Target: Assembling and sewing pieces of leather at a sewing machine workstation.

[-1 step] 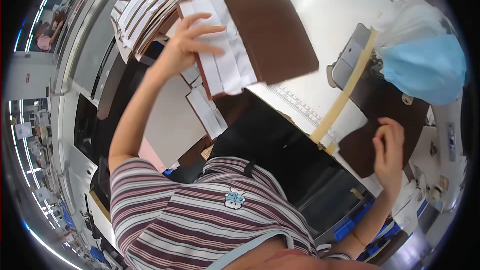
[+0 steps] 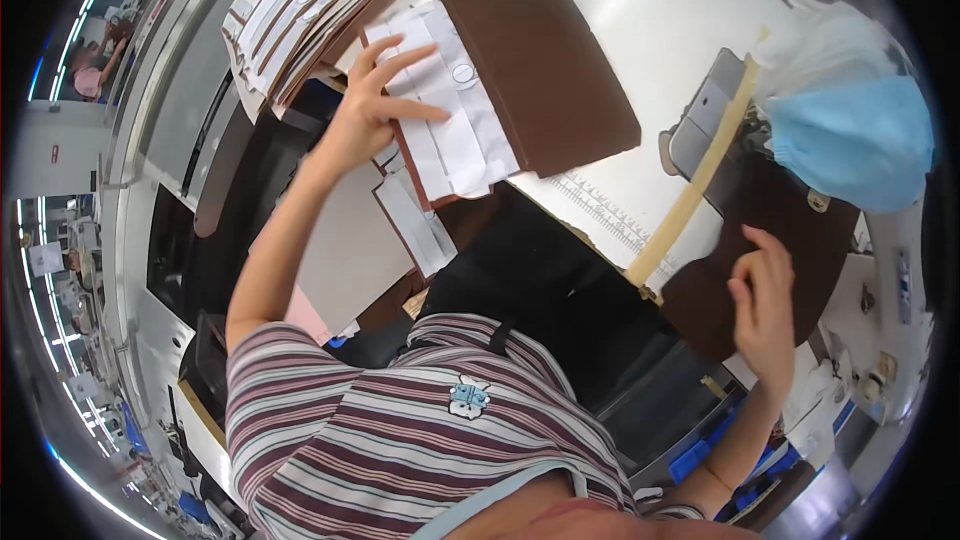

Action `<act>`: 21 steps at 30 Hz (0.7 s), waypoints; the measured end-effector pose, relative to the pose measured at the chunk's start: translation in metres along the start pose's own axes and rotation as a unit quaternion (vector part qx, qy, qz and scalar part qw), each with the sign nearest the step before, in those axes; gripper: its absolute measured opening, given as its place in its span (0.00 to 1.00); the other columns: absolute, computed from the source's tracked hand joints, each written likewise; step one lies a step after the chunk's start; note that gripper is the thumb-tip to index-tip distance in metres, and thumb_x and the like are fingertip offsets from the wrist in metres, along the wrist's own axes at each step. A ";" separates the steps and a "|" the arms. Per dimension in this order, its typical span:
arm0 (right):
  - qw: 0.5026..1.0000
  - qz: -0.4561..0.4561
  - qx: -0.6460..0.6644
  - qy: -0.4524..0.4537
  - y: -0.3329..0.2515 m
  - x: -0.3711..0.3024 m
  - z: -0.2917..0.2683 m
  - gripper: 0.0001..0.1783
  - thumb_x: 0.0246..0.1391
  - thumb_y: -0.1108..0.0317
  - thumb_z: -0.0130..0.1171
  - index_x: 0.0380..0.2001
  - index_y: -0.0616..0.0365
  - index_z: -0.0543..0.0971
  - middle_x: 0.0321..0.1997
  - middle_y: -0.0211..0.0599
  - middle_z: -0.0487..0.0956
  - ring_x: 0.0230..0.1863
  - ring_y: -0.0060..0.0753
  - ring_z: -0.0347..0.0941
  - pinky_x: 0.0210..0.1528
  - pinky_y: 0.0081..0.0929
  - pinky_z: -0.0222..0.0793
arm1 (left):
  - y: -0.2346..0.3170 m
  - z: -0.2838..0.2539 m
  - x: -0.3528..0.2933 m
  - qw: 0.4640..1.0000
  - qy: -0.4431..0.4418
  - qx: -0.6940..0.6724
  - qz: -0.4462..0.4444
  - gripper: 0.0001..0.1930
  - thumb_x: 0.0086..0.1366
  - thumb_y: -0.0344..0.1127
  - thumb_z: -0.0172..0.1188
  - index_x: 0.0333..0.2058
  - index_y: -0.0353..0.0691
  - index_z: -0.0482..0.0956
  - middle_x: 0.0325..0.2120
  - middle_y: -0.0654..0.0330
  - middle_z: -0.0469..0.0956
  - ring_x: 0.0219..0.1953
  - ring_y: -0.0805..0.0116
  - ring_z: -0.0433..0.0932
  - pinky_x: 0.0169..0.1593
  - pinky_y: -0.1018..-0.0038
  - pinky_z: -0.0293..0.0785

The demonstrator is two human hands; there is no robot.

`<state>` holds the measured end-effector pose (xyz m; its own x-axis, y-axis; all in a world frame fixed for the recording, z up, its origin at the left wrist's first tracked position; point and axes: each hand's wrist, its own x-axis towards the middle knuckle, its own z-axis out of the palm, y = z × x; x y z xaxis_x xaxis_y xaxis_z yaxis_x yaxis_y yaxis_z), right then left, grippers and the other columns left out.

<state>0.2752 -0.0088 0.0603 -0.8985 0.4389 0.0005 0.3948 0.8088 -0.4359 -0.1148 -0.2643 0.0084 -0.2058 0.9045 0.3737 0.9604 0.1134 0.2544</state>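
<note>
My left hand (image 2: pixel 365 115) lies with fingers spread on the white pocketed strip of a brown panel (image 2: pixel 545 70), which rests on the white worktop. A small oval is marked on that white part. My right hand (image 2: pixel 765 310) hovers over or rests lightly on a second, darker brown piece (image 2: pixel 700 305); its fingers are slightly curled and apart, with nothing seen between them. Whether its fingertips touch the piece I cannot tell. The far part of this piece goes under a machine draped with a light blue face mask (image 2: pixel 850 145) and white cloth (image 2: pixel 825 50).
A grey metal plate (image 2: pixel 700 115) is set in the worktop. Yellow tape (image 2: pixel 690 210) runs beside it, near a printed ruler scale (image 2: pixel 605 210). Stacked brown-and-white panels (image 2: pixel 300 0) stand at the far left. Pale boards (image 2: pixel 350 240) lie below my left forearm.
The panel under my left hand has turned slightly and shows less blur. The darker brown piece at right has shifted left, toward the tape's near end. My right hand has moved slightly left.
</note>
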 end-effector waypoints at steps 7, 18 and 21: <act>0.995 0.020 0.001 -0.096 -0.027 0.010 0.028 0.03 0.53 0.76 0.49 0.28 0.60 0.66 0.70 0.53 0.54 0.72 0.57 0.44 0.71 0.49 0.37 | 0.020 0.045 -0.102 0.832 0.290 -0.310 -0.358 0.13 0.54 0.19 0.57 0.34 0.42 0.86 0.62 0.57 0.58 0.64 0.61 0.55 0.61 0.69 0.61; 0.997 0.026 -0.037 -0.063 -0.027 0.007 0.036 0.03 0.53 0.76 0.50 0.29 0.60 0.66 0.70 0.51 0.55 0.71 0.58 0.45 0.70 0.48 0.40 | 0.007 0.183 -0.360 0.704 0.086 -0.353 -0.610 0.14 0.57 0.18 0.51 0.36 0.37 0.85 0.33 0.57 0.82 0.37 0.67 0.79 0.46 0.75 0.74; 0.996 0.035 -0.050 -0.061 -0.027 0.004 0.036 0.05 0.52 0.77 0.50 0.29 0.61 0.65 0.71 0.50 0.54 0.72 0.56 0.46 0.69 0.42 0.44 | 0.002 0.201 -0.378 0.662 0.115 -0.374 -0.639 0.15 0.56 0.17 0.50 0.36 0.36 0.85 0.34 0.56 0.82 0.37 0.67 0.79 0.46 0.75 0.74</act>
<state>0.2543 -0.0431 0.0397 -0.8823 0.4497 -0.1388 0.4690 0.8158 -0.3384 0.0022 -0.5234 -0.3116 -0.8663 0.1700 -0.4697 -0.3701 0.4131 0.8321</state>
